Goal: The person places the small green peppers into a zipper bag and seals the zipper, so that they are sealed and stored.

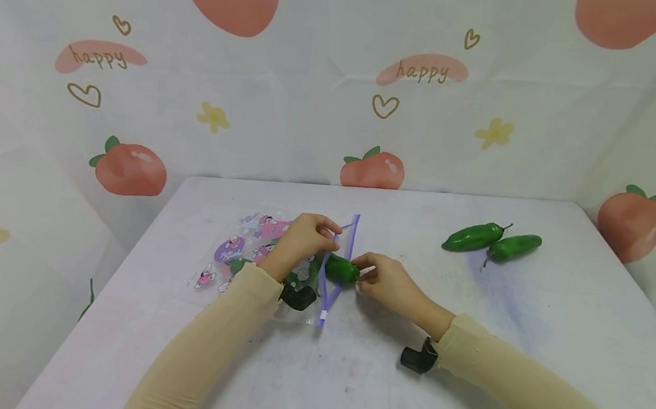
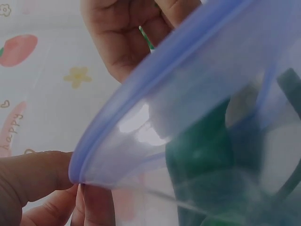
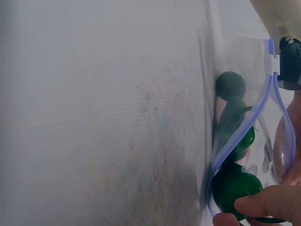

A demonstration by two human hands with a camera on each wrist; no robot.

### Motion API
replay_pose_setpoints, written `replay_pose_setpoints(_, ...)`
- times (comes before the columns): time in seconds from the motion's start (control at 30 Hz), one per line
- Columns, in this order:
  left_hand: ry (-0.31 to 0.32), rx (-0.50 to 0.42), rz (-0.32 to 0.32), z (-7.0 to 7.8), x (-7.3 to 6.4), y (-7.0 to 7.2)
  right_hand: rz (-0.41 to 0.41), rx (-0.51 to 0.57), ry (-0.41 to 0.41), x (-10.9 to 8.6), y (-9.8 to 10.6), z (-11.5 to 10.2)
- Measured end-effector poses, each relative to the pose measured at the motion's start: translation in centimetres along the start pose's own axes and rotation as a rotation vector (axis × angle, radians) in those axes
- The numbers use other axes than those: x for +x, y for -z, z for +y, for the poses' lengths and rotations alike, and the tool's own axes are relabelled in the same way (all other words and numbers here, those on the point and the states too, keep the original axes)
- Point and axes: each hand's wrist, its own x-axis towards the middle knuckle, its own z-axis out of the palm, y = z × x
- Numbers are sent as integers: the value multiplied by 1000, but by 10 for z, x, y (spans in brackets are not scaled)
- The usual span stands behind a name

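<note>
Pepper (image 1: 342, 270) lies part-way in bag (image 1: 233, 249), one end poking out its mouth; R hand (image 1: 388, 285) pinches that end, thumb + fingers nearly closed. L hand (image 1: 303, 240) pinches bag's purple rim, mouth gaping twd R hand. Print on bag too small to read. 2 more peppers (image 1: 474, 237) well apart, nr tbl's (image 1: 307, 402) far edge; cloth (image 1: 290, 107) behind reads "happy" x2.

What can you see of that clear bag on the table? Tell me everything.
The bag is see-through, apparently plastic, printed with pink and purple cartoon figures, with a purple zip edge and white slider. It lies on the table, open toward the person's right. The left grip pinches its edge; green peppers show inside, and another pepper pokes partly out.
</note>
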Motion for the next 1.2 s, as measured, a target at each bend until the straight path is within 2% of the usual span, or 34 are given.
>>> replay_pose_setpoints(0.27, 5, -10, 9, 0, 1, 0, 28, 10, 34, 0, -1, -1)
replay_pose_setpoints(0.77, 9, 14, 10, 0, 0, 0, 46, -37, 66, 4, -2, 0)
replay_pose_setpoints(0.93, 13, 14, 10, 0, 1, 1, 49, -12, 51, 3, -3, -2)
replay_pose_setpoints(1.2, 27, -4, 10, 1, 0, 1, 42, 33, 80, 5, -5, -2)
